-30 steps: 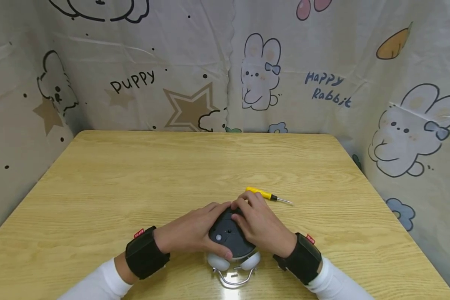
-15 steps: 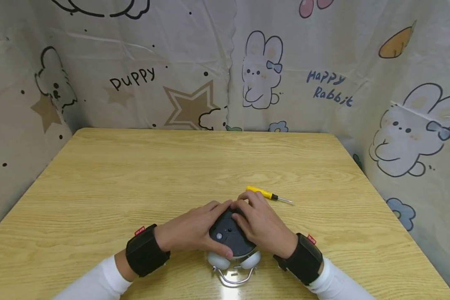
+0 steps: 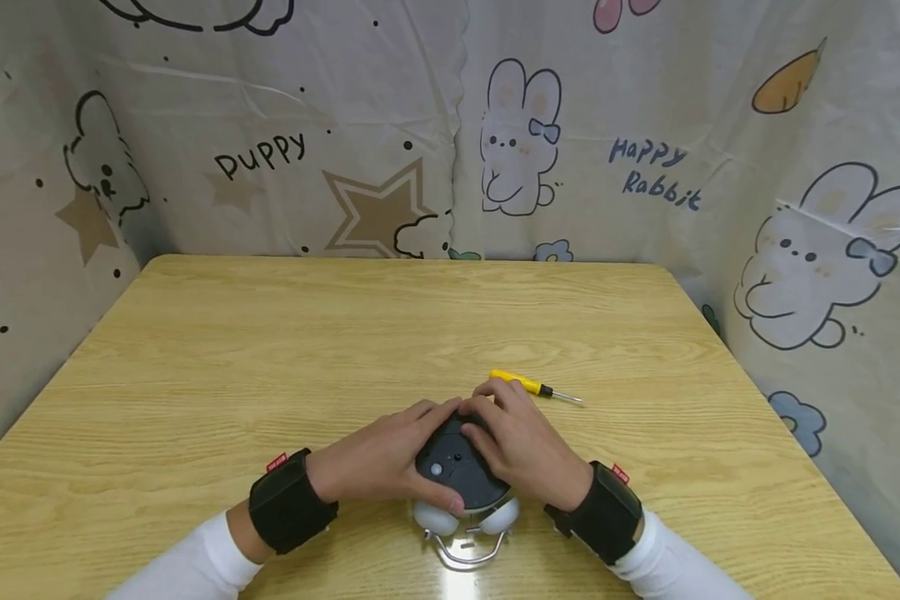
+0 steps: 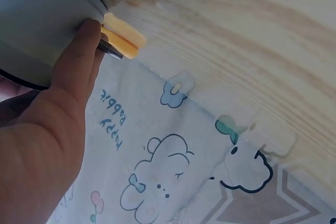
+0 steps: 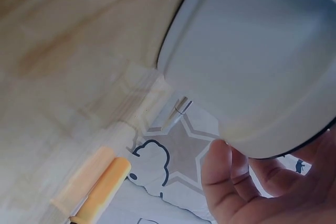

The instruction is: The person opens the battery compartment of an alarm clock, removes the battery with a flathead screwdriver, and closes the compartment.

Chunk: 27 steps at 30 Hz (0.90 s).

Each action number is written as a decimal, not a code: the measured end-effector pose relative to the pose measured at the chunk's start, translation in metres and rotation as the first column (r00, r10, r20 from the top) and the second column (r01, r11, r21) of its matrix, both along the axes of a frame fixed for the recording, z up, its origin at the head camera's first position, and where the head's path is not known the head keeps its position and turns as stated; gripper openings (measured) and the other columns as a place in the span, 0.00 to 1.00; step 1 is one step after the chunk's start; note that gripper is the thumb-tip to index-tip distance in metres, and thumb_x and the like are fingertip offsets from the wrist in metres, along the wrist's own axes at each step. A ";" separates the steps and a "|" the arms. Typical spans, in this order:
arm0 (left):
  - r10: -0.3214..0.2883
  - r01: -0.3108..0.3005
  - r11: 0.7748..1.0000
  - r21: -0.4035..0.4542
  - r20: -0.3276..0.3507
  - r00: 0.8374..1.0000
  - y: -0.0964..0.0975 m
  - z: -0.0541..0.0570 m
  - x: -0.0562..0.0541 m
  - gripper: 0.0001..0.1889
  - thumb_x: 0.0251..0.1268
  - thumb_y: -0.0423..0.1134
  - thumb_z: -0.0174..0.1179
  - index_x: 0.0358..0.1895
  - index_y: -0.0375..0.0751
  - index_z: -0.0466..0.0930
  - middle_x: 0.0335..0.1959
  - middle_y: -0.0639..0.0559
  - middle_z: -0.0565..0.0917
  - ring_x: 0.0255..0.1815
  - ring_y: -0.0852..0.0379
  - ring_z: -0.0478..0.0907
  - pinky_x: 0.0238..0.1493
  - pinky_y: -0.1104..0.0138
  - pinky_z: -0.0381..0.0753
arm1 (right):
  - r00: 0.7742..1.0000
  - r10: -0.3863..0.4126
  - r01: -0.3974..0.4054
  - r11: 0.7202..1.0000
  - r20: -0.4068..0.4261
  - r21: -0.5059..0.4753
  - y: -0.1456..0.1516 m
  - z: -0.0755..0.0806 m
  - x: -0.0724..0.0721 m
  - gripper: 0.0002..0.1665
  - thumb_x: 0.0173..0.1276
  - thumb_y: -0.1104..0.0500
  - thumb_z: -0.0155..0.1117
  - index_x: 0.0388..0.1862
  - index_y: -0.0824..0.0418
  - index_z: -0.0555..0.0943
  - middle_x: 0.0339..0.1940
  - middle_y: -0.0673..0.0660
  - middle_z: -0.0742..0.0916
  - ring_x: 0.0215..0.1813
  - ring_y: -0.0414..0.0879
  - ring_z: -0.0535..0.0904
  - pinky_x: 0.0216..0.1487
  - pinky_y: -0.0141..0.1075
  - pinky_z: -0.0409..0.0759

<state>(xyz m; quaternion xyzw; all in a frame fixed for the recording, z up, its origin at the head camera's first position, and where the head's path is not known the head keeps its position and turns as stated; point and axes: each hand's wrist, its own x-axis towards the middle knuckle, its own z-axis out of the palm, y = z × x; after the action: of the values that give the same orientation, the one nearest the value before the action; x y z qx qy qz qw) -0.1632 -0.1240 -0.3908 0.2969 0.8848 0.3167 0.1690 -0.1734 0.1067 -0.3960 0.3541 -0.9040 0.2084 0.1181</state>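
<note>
A twin-bell alarm clock [image 3: 461,492] lies face down at the near middle of the table, its dark back upward. Two white bells [image 3: 437,518] and a metal carrying handle [image 3: 463,563] point toward the person. My left hand [image 3: 378,454] grips the clock's left side, thumb across the lower edge of the back. At the upper right, my right hand [image 3: 531,450] holds the rim with bent fingers, its thumb over the back. Both wrist views show the clock's pale side wall [image 5: 252,61] at the fingertips. The clock's face is hidden underneath.
A screwdriver [image 3: 516,382] with a yellow handle lies just beyond the right hand, its tip pointing right. The wood-grain table [image 3: 270,333] ends at a printed cloth [image 3: 390,125] behind it and at both sides.
Both hands keep the same hold on the clock, and the screwdriver stays where it was. Only the head view has shifted slightly.
</note>
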 end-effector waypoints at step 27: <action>-0.008 0.007 1.000 0.029 0.025 1.000 0.000 0.000 -0.002 0.60 0.52 0.70 0.73 0.85 0.57 0.49 0.69 0.51 0.73 0.58 0.59 0.76 0.59 0.62 0.79 | 0.992 0.056 -0.055 0.998 0.110 -0.012 0.001 0.001 -0.008 0.09 0.78 0.59 0.62 0.54 0.56 0.80 0.52 0.53 0.80 0.50 0.45 0.71 0.53 0.40 0.75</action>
<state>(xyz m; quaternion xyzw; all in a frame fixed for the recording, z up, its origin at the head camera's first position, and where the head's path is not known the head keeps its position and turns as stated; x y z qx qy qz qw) -0.1648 -0.1237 -0.3908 0.2986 0.8770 0.3325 0.1768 -0.1810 0.1074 -0.3953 0.3666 -0.8980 0.2347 0.0635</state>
